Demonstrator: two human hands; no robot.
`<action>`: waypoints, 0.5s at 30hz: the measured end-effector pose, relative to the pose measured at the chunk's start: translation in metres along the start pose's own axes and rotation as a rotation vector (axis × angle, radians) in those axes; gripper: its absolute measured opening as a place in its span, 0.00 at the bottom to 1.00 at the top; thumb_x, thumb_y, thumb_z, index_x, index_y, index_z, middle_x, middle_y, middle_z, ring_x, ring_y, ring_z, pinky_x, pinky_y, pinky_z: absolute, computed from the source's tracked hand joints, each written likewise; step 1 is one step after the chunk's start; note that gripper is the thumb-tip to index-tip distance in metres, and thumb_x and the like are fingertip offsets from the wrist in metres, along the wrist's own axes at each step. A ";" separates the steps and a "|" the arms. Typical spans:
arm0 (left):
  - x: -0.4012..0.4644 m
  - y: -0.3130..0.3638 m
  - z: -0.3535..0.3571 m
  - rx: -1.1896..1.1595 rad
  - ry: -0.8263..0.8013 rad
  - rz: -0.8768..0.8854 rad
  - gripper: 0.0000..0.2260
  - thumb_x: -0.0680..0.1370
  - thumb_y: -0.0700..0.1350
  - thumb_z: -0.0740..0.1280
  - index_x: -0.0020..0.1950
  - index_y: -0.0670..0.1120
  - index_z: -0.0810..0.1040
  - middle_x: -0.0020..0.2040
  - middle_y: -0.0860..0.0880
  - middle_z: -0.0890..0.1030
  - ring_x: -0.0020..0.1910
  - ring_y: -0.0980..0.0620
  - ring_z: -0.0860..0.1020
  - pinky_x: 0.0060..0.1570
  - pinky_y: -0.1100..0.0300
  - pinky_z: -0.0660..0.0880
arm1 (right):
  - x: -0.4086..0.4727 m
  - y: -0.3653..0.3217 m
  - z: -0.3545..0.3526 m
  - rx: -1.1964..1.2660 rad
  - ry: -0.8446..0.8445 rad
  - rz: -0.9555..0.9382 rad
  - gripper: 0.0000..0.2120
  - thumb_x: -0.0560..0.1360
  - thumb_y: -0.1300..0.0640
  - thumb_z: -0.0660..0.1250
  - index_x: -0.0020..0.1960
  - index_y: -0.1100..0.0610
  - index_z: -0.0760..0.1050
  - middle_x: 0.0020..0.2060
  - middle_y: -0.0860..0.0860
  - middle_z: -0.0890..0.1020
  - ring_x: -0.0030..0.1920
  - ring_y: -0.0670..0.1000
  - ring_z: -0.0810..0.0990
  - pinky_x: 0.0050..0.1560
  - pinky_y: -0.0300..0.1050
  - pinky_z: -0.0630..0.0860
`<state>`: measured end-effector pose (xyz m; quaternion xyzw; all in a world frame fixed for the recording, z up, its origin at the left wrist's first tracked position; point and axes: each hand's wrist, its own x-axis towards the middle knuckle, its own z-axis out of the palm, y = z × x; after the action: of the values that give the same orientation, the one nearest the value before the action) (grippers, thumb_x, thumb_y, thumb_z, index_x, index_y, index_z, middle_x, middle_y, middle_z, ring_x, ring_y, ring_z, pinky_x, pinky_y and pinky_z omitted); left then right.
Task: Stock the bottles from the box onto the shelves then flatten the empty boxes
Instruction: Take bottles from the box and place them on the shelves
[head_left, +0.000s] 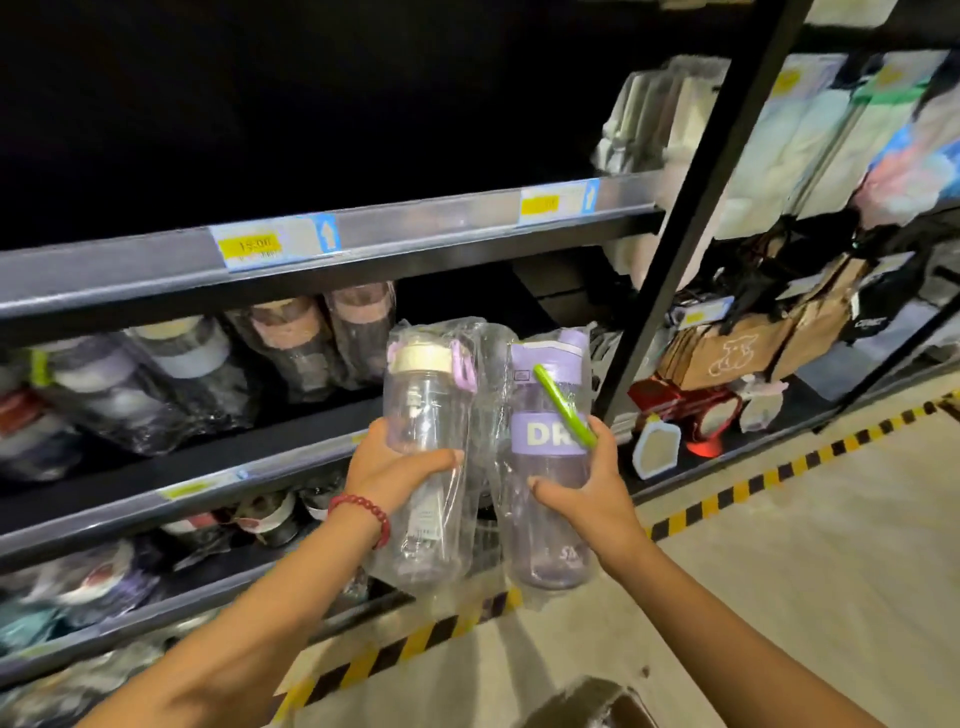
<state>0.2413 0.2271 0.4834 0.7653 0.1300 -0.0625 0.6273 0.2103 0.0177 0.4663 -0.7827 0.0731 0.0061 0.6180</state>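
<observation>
My left hand grips a clear bottle with a cream lid and lilac strap, wrapped in plastic film. My right hand grips a purple bottle with a white-lettered band, also in film; a green stick-like item lies between my fingers and that bottle. Both bottles are held upright side by side in front of the middle shelf. Several wrapped bottles lie tilted on that shelf, to the left. A corner of a cardboard box shows at the bottom edge.
The upper shelf rail carries price labels; the space above it is dark. A black upright post divides off the right bay of bags and packaged goods. Yellow-black hazard tape runs along the floor.
</observation>
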 end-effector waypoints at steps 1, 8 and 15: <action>0.009 0.001 -0.004 -0.002 -0.006 0.002 0.32 0.62 0.47 0.80 0.62 0.45 0.71 0.54 0.49 0.77 0.50 0.52 0.78 0.44 0.60 0.74 | 0.006 -0.002 0.004 0.007 0.009 0.010 0.42 0.62 0.53 0.75 0.69 0.43 0.56 0.61 0.49 0.73 0.58 0.51 0.77 0.59 0.55 0.76; 0.060 0.014 0.005 0.018 -0.018 0.068 0.36 0.65 0.47 0.78 0.69 0.44 0.66 0.61 0.52 0.72 0.57 0.52 0.73 0.53 0.59 0.71 | 0.061 0.000 0.022 0.083 0.095 0.066 0.42 0.67 0.58 0.76 0.72 0.48 0.55 0.59 0.50 0.73 0.57 0.52 0.76 0.57 0.52 0.76; 0.119 0.031 0.035 -0.008 -0.009 0.059 0.36 0.65 0.49 0.78 0.68 0.45 0.66 0.55 0.53 0.70 0.53 0.54 0.71 0.50 0.59 0.68 | 0.139 0.001 0.008 0.089 0.123 0.041 0.36 0.69 0.60 0.74 0.70 0.51 0.59 0.60 0.53 0.74 0.58 0.53 0.76 0.60 0.55 0.75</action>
<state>0.3660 0.2017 0.4750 0.7659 0.1051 -0.0468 0.6325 0.3488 0.0105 0.4492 -0.7517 0.1270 -0.0326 0.6464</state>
